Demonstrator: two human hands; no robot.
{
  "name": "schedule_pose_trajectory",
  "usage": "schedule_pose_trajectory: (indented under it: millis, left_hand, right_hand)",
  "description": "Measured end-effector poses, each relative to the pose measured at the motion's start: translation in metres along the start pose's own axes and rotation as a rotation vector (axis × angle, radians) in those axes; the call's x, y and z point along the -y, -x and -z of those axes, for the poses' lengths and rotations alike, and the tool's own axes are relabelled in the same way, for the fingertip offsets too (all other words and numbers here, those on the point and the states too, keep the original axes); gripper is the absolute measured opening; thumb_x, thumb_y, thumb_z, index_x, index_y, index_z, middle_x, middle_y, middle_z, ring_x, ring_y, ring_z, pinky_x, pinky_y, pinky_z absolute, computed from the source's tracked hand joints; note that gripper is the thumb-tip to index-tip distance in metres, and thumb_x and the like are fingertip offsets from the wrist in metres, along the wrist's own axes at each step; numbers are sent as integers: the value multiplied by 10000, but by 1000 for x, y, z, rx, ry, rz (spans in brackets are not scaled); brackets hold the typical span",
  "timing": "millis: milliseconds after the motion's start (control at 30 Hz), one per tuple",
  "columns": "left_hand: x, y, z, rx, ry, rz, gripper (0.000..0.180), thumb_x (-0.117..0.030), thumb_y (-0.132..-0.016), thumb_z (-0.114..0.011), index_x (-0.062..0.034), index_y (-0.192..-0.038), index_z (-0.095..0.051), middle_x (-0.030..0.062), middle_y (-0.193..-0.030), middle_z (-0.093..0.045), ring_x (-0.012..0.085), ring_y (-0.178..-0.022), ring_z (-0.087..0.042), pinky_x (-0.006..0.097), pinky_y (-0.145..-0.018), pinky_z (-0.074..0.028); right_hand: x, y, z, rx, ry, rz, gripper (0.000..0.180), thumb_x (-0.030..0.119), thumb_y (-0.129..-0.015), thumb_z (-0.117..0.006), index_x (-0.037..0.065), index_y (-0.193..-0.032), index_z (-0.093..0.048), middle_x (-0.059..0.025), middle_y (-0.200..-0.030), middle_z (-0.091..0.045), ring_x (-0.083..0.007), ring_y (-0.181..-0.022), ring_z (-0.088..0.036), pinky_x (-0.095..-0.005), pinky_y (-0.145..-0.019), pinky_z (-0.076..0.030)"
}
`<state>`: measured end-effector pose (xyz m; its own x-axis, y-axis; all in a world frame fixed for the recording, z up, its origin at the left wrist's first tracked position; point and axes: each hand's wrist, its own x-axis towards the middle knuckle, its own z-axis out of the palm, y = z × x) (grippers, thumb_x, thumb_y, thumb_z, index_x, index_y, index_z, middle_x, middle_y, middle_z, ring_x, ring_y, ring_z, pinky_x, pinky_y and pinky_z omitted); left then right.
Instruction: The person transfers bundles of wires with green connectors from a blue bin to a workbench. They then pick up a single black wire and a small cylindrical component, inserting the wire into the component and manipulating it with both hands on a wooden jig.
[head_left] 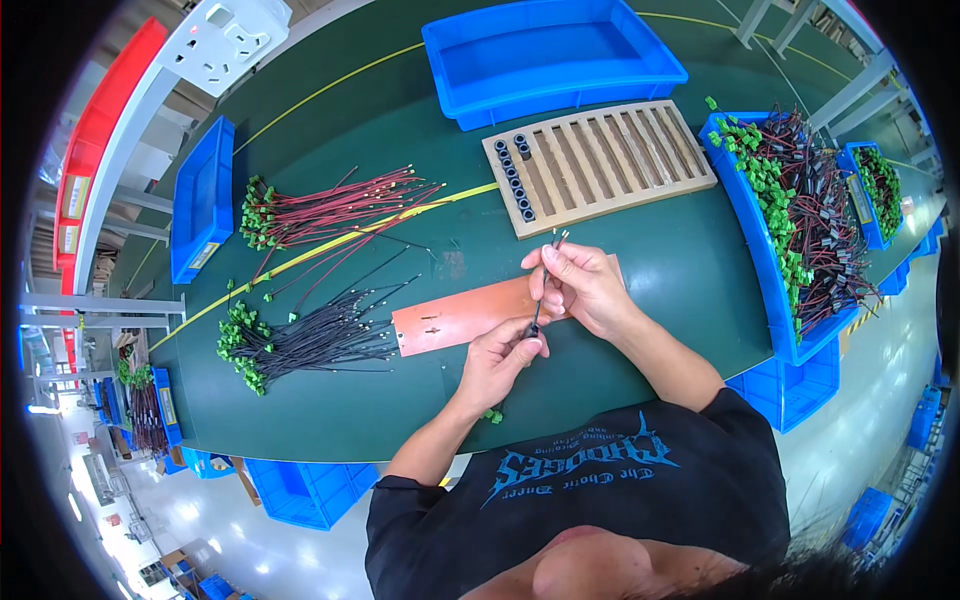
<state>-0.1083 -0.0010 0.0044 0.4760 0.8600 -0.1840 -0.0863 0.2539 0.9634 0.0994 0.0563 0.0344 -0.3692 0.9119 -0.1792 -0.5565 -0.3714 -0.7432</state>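
Between my hands runs a short black wire lead (538, 300). My left hand (503, 358) is closed around its lower part, where a small dark round part (533, 330) shows at the fingertips. Higher up, my right hand (583, 283) pinches the lead, and its pale-tipped ends stick out above the fingers. A bit of green connector (493, 414) shows just below my left hand. Under both hands lies a flat orange-brown strip (455, 315) with small slots. To the left are a bundle of black wires (320, 330) and a bundle of red wires (335, 210), both with green connectors.
A slotted wooden rack (610, 211) stands beyond my hands, with several black round parts (517, 185) in its left slots. Behind it is a blue tray (560, 60). At right, a blue bin (745, 240) is heaped with wired green connectors. Another blue bin (205, 200) stands far left.
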Motion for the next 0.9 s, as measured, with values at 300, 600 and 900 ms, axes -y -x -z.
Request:
schedule_pose_trajectory:
  millis: [300, 600, 900]
  left_hand:
    - [6, -2, -1, -158, 227, -65, 346, 63, -948, -712, -27, -1251, -570, 74, -1020, -722, 105, -843, -655, 230, -674, -510]
    - [10, -4, 1, -202, 142, -94, 281, 62, -991, -634, 27, -1265, -584, 114, -978, -712, 81, -701, -573, 219, -598, -444]
    - [21, -8, 17, 108, -5, -151, 209, -142, -1068, -599, 49, -1151, -619, 167, -979, -753, 181, -735, -671, 316, -674, -559]
  right_hand:
    - [-14, 6, 1, 145, 848, 316, 192, 161, -938, -790, 0, -1020, -726, -56, -1044, -671, -112, -808, -606, -275, -757, -521]
    - [-26, 7, 9, 192, 917, 500, 173, 111, -899, -814, -40, -939, -739, -95, -1049, -681, -187, -911, -670, -316, -734, -541]
    - [-15, 35, 4, 33, 637, 198, 258, 213, -1061, -630, -6, -1196, -632, -117, -1285, -632, -265, -1021, -705, -327, -897, -558]
